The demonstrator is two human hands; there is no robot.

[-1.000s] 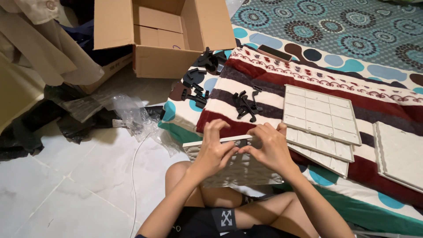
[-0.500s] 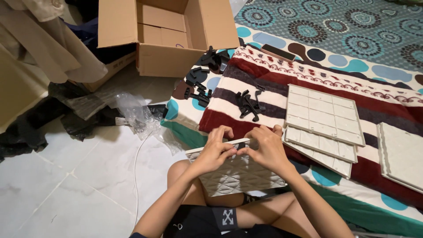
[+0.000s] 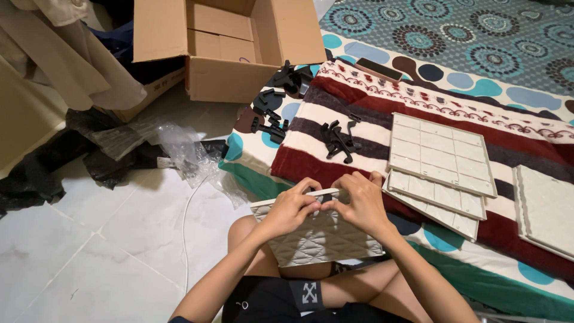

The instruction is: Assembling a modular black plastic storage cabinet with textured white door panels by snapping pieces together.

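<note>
A grey quilted-pattern plastic panel [image 3: 320, 236] rests on my lap, tilted up toward the bedding. My left hand [image 3: 294, 206] and my right hand [image 3: 356, 200] both grip its upper edge, fingers pinched together around a small black clip [image 3: 326, 196] at the middle of that edge. A stack of white gridded panels [image 3: 439, 161] lies just right of my right hand on the striped blanket [image 3: 359, 116]. A loose pile of black clips [image 3: 338, 140] sits on the blanket just beyond my hands.
An open cardboard box [image 3: 230, 45] stands at the back. More black clips [image 3: 272, 113] lie near it at the mattress edge. Crumpled clear plastic wrap [image 3: 188, 152] and dark bags lie on the white tiled floor at left. Another white panel [image 3: 547, 209] lies at far right.
The panel has dropped lower onto my lap and turned its quilted face upward. My hands have closed together at the middle of its top edge.
</note>
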